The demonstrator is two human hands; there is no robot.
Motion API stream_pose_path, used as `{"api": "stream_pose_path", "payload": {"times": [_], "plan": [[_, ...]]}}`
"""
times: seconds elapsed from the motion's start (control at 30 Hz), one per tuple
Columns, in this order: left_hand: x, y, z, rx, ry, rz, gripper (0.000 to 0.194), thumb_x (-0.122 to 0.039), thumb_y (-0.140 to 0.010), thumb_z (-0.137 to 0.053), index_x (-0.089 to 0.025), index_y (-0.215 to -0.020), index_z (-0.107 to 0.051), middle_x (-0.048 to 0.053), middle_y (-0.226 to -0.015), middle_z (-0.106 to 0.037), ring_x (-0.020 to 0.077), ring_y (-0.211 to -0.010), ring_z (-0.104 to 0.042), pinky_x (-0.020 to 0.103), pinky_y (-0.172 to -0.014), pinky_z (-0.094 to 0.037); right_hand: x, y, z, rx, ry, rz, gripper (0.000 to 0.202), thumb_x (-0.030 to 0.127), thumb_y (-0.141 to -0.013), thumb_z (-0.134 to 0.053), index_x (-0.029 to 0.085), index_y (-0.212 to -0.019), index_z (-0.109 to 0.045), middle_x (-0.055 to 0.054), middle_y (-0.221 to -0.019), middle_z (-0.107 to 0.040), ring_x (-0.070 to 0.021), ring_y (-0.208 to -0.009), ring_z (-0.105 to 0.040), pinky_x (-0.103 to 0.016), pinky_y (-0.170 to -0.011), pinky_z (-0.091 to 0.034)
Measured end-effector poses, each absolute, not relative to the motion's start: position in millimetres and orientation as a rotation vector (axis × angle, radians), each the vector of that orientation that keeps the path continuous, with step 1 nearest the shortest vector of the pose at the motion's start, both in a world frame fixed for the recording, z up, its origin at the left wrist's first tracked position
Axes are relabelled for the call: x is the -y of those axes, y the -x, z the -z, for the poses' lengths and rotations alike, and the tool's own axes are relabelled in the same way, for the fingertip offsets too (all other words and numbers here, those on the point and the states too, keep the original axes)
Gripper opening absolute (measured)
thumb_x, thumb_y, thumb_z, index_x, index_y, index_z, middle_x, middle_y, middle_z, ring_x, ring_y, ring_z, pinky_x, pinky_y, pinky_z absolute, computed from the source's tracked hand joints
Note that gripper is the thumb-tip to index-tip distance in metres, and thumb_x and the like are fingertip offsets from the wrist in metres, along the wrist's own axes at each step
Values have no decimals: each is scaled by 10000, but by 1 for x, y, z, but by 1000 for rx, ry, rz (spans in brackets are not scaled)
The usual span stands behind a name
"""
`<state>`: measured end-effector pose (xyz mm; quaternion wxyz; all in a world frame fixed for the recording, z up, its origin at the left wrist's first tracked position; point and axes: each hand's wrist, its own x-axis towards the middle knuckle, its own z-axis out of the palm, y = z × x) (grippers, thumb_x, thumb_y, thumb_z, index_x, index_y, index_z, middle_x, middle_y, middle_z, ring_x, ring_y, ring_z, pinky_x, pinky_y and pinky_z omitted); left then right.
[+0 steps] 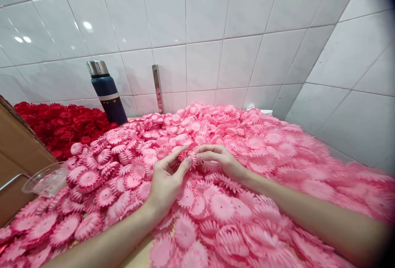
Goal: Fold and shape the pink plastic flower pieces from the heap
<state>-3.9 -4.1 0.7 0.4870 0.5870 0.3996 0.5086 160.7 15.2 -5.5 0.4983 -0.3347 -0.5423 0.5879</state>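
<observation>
A wide heap of pink flower-shaped pieces [222, 207] with fringed edges covers the surface in front of me. Over its middle, my left hand [169, 175] pinches a small pink flower piece [192, 157] between thumb and fingers. From the right, my right hand [220, 160] meets it, its curled fingertips on the right side of the same piece. The fingers partly cover that piece. Other pink pieces lie just below and around both hands, some stacked, some flat.
A dark blue bottle [109, 97] stands behind the heap, near red flower pieces [58, 126]. A cardboard box [21, 157] and clear plastic bowl [46, 179] are at the left. A metal strip [157, 89] is against the tiled wall [203, 17].
</observation>
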Motion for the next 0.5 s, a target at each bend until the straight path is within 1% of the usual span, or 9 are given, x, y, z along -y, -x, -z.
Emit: {"api": "stream_pose_path", "payload": {"times": [0.13,0.23,0.37,0.43,0.5], "plan": [[5,4,-2,-961,-1427,-1233,353,-291,-762,-663,-212,-1107,-655,57,-1079,-694,185,-973,-636,294,-852,-483,-16,-161,8,1315,814,-1397,67,232,-696,-669,195,-682,-723,-3,-726,-657,-111,-672,-553,-232,-646,-428],[4,3,-3,-969,-1419,-1224,373,-294,-757,-665,-199,-1118,-650,67,-1079,-692,192,-982,-629,300,-850,-477,-17,-161,9,1322,820,-1389,61,236,-684,-680,194,-667,-722,2,-680,-647,-105,-626,-538,-235,-627,-423],[5,3,-3,-975,-1413,-1215,397,-299,-758,-662,-189,-1139,-635,68,-1053,-688,180,-949,-619,300,-849,-464,-17,-160,9,1333,853,-1362,75,219,-689,-655,183,-647,-705,6,-653,-627,-104,-604,-528,-240,-620,-421],[6,3,-4,-991,-1390,-1226,417,-300,-767,-651,-185,-1166,-610,57,-980,-688,161,-877,-613,289,-808,-467,-17,-160,8,1331,864,-1371,91,215,-695,-640,177,-632,-693,10,-639,-618,-99,-592,-520,-235,-612,-418],[6,3,-5,-1006,-1358,-1254,416,-288,-786,-627,-201,-1189,-574,26,-872,-671,130,-765,-592,260,-727,-467,-17,-160,8,1326,868,-1388,102,220,-697,-637,171,-620,-684,18,-605,-599,-89,-561,-499,-226,-587,-408]]}}
